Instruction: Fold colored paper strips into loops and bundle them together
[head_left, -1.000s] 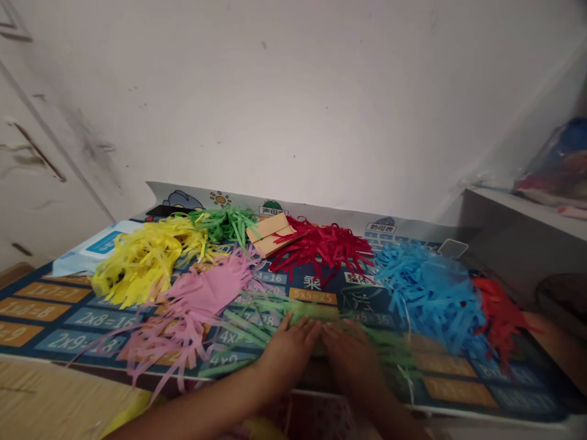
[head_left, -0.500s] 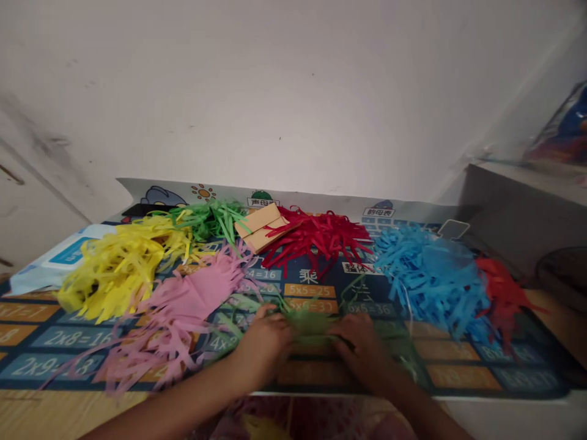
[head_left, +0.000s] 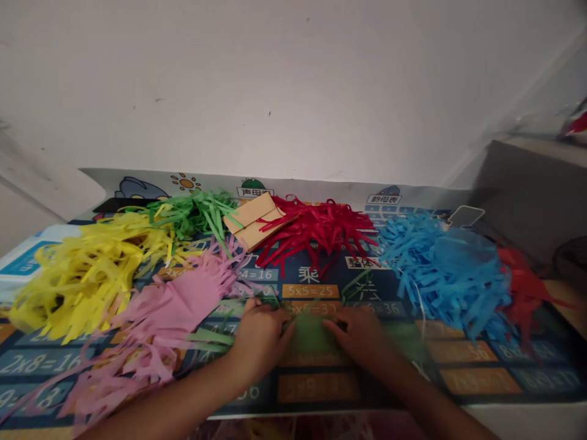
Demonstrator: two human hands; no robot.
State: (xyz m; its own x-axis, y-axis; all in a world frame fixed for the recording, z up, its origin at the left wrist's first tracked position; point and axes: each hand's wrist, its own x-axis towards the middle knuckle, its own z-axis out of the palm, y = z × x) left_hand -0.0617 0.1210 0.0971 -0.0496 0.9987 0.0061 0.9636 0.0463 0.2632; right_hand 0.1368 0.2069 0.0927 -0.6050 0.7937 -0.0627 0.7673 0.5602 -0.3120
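Between my two hands a green fringed tissue paper (head_left: 312, 333) is stretched low over the printed mat, its middle blurred and its strips spreading out to both sides. My left hand (head_left: 260, 335) has its fingers curled around the left part of this paper. On the other side my right hand (head_left: 355, 333) pinches it with thumb and fingers. To the left of my left hand lies a pink fringed tissue paper (head_left: 192, 296). Blue fringed tissue paper (head_left: 440, 269) is spread to the right of my right hand.
A yellow fringed pile (head_left: 87, 269), a green one (head_left: 195, 214) and a red one (head_left: 321, 229) lie further back, with a folded tan paper (head_left: 254, 220) between them. Red tissue (head_left: 520, 287) is at far right. A white and blue packet (head_left: 22, 263) sits left. The wall (head_left: 293, 91) rises behind.
My view has come closer and tilted a little, so the piles sit wider apart. My hands remain on the green tissue paper, with the right hand slightly nearer the left.
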